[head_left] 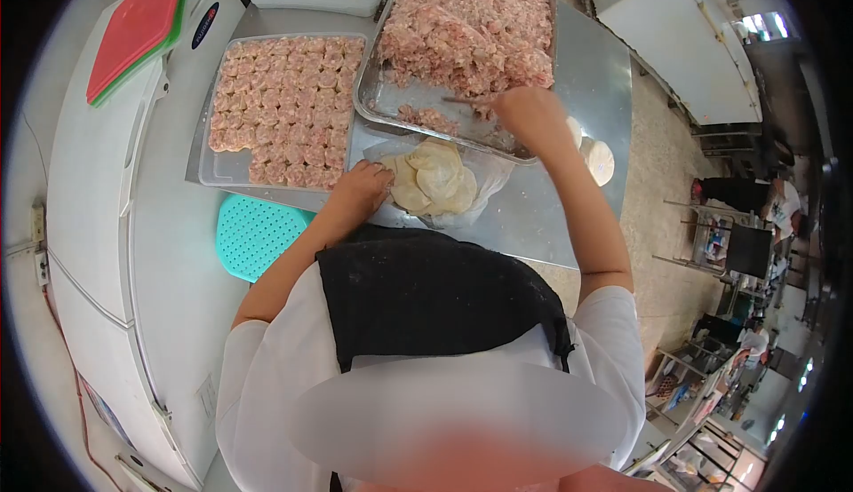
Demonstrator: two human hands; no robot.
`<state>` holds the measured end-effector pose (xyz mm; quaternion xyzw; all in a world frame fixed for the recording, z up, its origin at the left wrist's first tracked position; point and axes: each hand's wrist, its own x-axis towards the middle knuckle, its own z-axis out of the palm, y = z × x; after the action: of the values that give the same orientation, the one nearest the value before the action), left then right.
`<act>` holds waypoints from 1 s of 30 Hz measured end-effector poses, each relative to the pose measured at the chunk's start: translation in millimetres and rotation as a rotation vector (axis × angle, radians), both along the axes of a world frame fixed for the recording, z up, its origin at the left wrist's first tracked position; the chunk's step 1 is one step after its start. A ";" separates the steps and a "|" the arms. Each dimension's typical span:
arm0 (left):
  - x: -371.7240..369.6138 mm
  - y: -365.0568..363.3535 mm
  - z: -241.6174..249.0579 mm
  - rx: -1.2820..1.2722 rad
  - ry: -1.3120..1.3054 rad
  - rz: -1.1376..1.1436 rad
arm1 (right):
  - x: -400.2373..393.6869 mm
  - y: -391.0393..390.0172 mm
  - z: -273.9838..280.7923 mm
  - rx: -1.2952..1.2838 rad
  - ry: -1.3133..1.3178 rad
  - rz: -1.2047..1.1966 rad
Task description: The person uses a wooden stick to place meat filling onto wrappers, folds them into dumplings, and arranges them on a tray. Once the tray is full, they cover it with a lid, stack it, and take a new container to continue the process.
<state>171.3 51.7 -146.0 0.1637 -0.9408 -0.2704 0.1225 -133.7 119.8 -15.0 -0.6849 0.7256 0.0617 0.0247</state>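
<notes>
While scooping at the near edge of the meat tray, right hand with fingers closed on a thin spatula; left hand resting fingers loosely curled on the wrapper stack just below. Looks like the filling-pickup step; next probably needs a wrapper peeled off. Finished dumplings left in their container. Bench pretty packed, open room only on the right, drop-off edge close there.
</notes>
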 end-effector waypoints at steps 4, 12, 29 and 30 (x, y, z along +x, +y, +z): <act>0.3 -0.3 38.0 0.172 0.089 0.132 | 26.2 4.8 -32.2 0.100 -0.174 -0.023; -68.4 15.1 29.0 0.058 0.266 -0.084 | -21.0 7.1 2.2 0.015 -0.263 -0.090; -40.1 -27.9 78.2 1.465 0.609 0.453 | -13.6 27.9 -35.6 0.079 -0.172 -0.034; -39.7 -31.2 84.6 1.594 0.735 0.472 | -11.0 29.3 -33.0 0.078 -0.168 -0.033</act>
<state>131.6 20.5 -61.4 0.2917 -0.3184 -0.8442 0.3176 -144.7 149.1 -48.0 -0.6741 0.7292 0.0320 0.1131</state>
